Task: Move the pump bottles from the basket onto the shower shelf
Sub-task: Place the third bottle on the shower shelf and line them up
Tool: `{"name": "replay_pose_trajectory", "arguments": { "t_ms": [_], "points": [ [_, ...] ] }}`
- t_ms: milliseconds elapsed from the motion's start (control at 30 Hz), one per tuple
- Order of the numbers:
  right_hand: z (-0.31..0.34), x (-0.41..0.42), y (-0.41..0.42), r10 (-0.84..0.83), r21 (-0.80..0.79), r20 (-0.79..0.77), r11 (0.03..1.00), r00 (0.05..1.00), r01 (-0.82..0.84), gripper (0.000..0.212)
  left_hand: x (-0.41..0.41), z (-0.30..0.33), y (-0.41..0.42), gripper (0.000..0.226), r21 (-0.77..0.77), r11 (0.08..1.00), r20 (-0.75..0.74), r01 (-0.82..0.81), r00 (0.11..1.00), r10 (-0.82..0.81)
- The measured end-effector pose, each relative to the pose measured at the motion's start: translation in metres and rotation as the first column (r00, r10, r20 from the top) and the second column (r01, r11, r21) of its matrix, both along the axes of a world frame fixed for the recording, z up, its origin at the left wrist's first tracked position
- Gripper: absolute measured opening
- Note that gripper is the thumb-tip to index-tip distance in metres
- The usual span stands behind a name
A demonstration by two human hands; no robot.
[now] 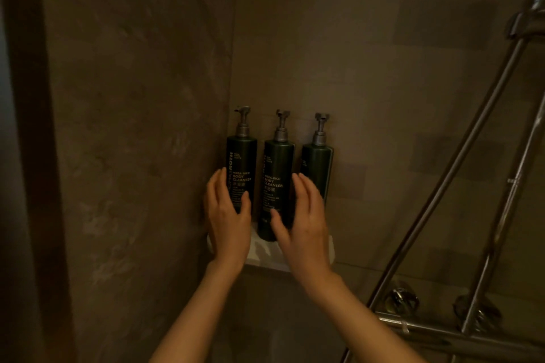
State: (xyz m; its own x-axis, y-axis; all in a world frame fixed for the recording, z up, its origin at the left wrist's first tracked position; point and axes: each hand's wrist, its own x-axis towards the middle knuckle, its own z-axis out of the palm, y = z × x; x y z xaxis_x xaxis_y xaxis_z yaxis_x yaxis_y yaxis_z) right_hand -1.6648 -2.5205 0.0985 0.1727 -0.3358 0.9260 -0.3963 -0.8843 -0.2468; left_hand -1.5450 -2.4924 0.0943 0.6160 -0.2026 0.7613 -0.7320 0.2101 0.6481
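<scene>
Three dark green pump bottles with grey pumps stand upright in a row on the white corner shelf (pixel 265 253). The left bottle (pixel 242 162) is nearest the corner, the middle bottle (pixel 277 168) stands beside it, and the right bottle (pixel 318 165) is against the back wall. My left hand (pixel 228 221) is in front of the left bottle with fingers spread, holding nothing. My right hand (pixel 303 227) hovers between the middle and right bottles, fingers apart and empty. The hands hide the lower parts of the left and right bottles. No basket is in view.
Brown tiled walls meet in the corner behind the shelf. A chrome shower rail and hose (pixel 460 171) slant up at the right, with a mixer bar and valves (pixel 442 330) low at the right. A dark door frame (pixel 32 156) runs down the left edge.
</scene>
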Motion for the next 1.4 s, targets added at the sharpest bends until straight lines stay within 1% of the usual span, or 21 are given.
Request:
{"name": "replay_pose_trajectory", "arguments": {
  "t_ms": [133, 267, 433, 800, 900, 1000, 1067, 1167, 1233, 1300, 1400],
  "points": [
    [-0.010, 0.027, -0.001, -0.101, -0.016, -0.135, 0.995, 0.986, 0.100, 0.074, 0.008, -0.006, -0.009, 0.069, 0.136, 0.990, -0.034, 0.026, 0.999, -0.021],
    [-0.016, 0.040, -0.012, -0.194, -0.030, -0.210, 0.981, 0.958, 0.192, 0.075, 0.013, -0.013, -0.015, 0.074, 0.176, 0.981, -0.064, 0.083, 0.995, -0.073],
    [-0.022, 0.041, -0.020, -0.201, 0.006, -0.243, 0.978, 0.949, 0.209, 0.080, 0.015, -0.016, -0.017, 0.074, 0.152, 0.984, -0.058, 0.093, 0.995, -0.085],
    [-0.025, 0.043, -0.022, -0.193, 0.019, -0.228, 0.979, 0.954, 0.203, 0.084, 0.019, -0.018, -0.016, 0.073, 0.142, 0.985, -0.039, 0.103, 0.994, -0.098],
    [-0.026, 0.041, -0.022, -0.193, 0.025, -0.225, 0.979, 0.955, 0.203, 0.085, 0.017, -0.017, -0.015, 0.073, 0.149, 0.986, -0.022, 0.075, 0.997, -0.073],
    [-0.024, 0.039, -0.019, -0.164, 0.014, -0.181, 0.985, 0.970, 0.170, 0.074, 0.010, -0.018, -0.010, 0.068, 0.121, 0.993, 0.035, -0.011, 0.999, 0.007],
    [-0.020, 0.034, -0.016, -0.138, -0.009, -0.129, 0.990, 0.982, 0.138, 0.064, 0.003, -0.017, -0.007, 0.061, 0.065, 0.996, 0.127, -0.064, 0.990, 0.055],
    [-0.015, 0.019, -0.015, -0.123, -0.091, -0.015, 0.989, 0.992, 0.121, 0.052, -0.009, -0.017, -0.005, 0.053, 0.020, 0.999, 0.284, -0.031, 0.959, 0.024],
    [-0.012, 0.006, -0.018, -0.114, -0.100, 0.076, 0.988, 0.991, 0.122, 0.053, -0.017, -0.016, -0.007, 0.051, 0.051, 0.998, 0.312, 0.021, 0.949, -0.036],
    [-0.009, -0.004, -0.022, -0.098, 0.002, 0.151, 0.995, 0.984, 0.099, 0.061, -0.025, -0.016, -0.010, 0.056, 0.111, 0.992, 0.279, 0.067, 0.956, -0.096],
    [-0.010, -0.011, -0.033, -0.061, 0.252, 0.193, 0.968, 0.979, 0.011, 0.079, -0.031, -0.019, -0.018, 0.067, 0.194, 0.975, 0.179, 0.111, 0.973, -0.147]
  ]
}}
